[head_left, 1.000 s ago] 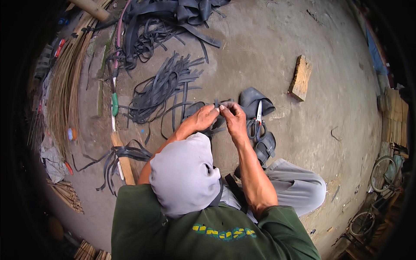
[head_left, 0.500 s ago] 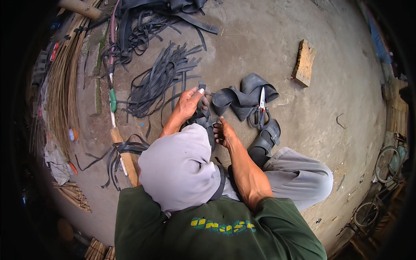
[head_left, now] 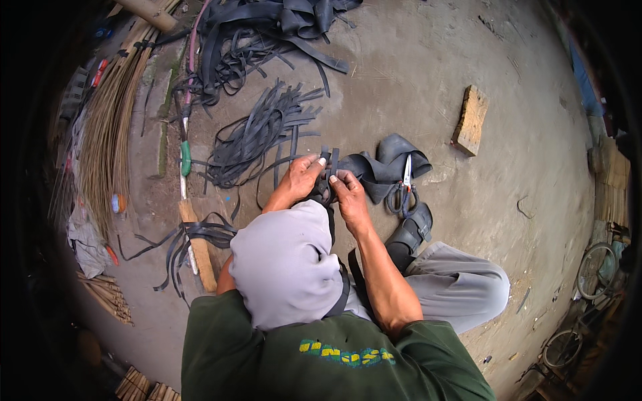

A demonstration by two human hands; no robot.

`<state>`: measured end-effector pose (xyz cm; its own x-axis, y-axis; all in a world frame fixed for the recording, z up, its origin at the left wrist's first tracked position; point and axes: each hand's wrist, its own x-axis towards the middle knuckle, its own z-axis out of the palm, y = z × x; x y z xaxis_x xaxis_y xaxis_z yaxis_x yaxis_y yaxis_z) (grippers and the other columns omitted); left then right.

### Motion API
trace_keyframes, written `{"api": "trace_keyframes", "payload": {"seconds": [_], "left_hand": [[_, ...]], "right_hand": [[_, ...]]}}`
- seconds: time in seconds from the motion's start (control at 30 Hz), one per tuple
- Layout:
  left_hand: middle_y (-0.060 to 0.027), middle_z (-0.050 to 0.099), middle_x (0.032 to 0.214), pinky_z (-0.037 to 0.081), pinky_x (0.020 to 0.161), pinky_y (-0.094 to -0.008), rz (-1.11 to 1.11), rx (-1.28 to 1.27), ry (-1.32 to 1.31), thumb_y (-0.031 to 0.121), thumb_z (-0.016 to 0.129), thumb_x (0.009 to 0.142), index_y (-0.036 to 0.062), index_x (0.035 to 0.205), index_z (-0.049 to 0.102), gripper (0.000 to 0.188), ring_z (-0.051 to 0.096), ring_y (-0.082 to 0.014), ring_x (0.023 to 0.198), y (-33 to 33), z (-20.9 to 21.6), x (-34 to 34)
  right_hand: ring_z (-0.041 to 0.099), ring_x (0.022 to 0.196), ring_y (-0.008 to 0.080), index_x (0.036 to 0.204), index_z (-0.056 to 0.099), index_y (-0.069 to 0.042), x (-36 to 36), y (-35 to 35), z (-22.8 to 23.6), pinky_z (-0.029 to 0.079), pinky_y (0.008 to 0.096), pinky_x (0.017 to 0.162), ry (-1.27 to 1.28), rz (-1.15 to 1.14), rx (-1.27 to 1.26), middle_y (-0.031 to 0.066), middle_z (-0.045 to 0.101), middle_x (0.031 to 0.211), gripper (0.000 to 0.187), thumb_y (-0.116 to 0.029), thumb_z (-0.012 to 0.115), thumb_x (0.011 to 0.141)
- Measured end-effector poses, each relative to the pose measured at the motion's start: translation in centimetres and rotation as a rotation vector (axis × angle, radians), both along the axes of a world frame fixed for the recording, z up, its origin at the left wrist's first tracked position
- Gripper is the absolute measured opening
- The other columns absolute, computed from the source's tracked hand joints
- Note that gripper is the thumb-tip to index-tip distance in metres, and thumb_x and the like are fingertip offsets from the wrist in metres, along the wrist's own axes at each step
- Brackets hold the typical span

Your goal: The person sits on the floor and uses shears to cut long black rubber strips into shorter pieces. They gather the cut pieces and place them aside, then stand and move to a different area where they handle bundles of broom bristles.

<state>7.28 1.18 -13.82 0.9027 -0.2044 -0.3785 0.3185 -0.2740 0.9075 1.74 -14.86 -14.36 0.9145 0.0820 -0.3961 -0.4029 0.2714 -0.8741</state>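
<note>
Close together above my knee, both hands work on narrow black rubber strips. My left hand [head_left: 299,179] is closed, with its thumb pressed on a strip whose short end sticks up past the thumb. Beside it my right hand [head_left: 350,198] pinches another rubber strip [head_left: 335,158] between thumb and fingers, its end pointing up. Below the fingers, the lower parts of the strips are mostly hidden by my hands and knee. To the right lie a wide folded sheet of black rubber [head_left: 386,166] and scissors [head_left: 404,190] with dark handles, blades pointing away from me.
Cut rubber strips [head_left: 257,137] lie in a heap ahead on the left, with more black rubber [head_left: 234,33] beyond. A wooden block [head_left: 471,120] rests at the far right. On the left are a wooden stick [head_left: 198,250] and bundled thin canes [head_left: 110,134]. My sandal [head_left: 416,227] is beside the scissors.
My right hand has moved up and in toward my left, and now pinches an upright strip end. My left hand keeps its hold. The whole view has shifted slightly.
</note>
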Motion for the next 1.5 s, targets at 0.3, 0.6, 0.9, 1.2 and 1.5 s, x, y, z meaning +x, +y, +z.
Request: {"api": "trace_keyframes", "payload": {"seconds": [0.3, 0.6, 0.9, 1.2, 1.5], "left_hand": [[-0.0069, 0.071, 0.096, 0.053, 0.077, -0.0295, 0.062, -0.096, -0.047, 0.027, 0.059, 0.105, -0.0054, 0.105, 0.071, 0.035, 0.062, -0.0105, 0.086, -1.0, 2.2, -0.8], [-0.0059, 0.07, 0.098, 0.051, 0.082, -0.0292, 0.023, -0.238, -0.04, 0.025, 0.052, 0.108, -0.0036, 0.108, 0.071, 0.034, 0.061, -0.0108, 0.092, -1.4, 1.2, -1.5], [-0.0099, 0.073, 0.105, 0.055, 0.08, -0.03, 0.006, -0.024, -0.157, 0.024, 0.052, 0.107, -0.0028, 0.113, 0.069, 0.032, 0.067, -0.0134, 0.089, -1.3, 2.0, -1.5], [-0.0139, 0.073, 0.106, 0.059, 0.084, -0.0328, 0.175, -0.483, 0.028, 0.022, 0.051, 0.106, -0.004, 0.116, 0.065, 0.031, 0.073, -0.0204, 0.092, -0.7, 3.5, -1.6], [-0.008, 0.071, 0.087, 0.053, 0.074, -0.0322, 0.046, -0.082, -0.13, 0.023, 0.056, 0.105, -0.0008, 0.104, 0.067, 0.027, 0.064, -0.0135, 0.08, -0.3, 4.3, -1.7]], "right_hand": [[0.056, 0.06, 0.0059, 0.094, 0.062, -0.006, -0.1, 0.5, 2.3, 0.042, 0.0229, 0.054, 0.017, -0.083, 0.007, -0.0014, 0.061, 0.074, 0.016, -0.019, 0.062, 0.103], [0.051, 0.064, 0.0055, 0.086, 0.062, -0.007, -0.3, 0.2, 3.0, 0.04, 0.0239, 0.058, 0.017, -0.069, -0.107, -0.0032, 0.058, 0.077, 0.022, -0.022, 0.063, 0.101], [0.047, 0.064, 0.0057, 0.088, 0.061, -0.006, -0.3, 0.6, 2.9, 0.041, 0.0251, 0.058, 0.011, -0.089, -0.048, -0.0052, 0.055, 0.075, 0.018, -0.019, 0.062, 0.1], [0.061, 0.08, 0.0058, 0.107, 0.064, -0.012, -0.5, -0.8, 3.5, 0.051, 0.0245, 0.068, 0.236, 0.015, 0.322, -0.0044, 0.064, 0.089, 0.01, -0.017, 0.065, 0.099], [0.06, 0.083, 0.006, 0.095, 0.068, -0.007, -0.1, -1.4, 4.9, 0.049, 0.0239, 0.071, -0.065, -0.211, -0.032, -0.0039, 0.064, 0.089, 0.008, -0.015, 0.07, 0.098]]}}
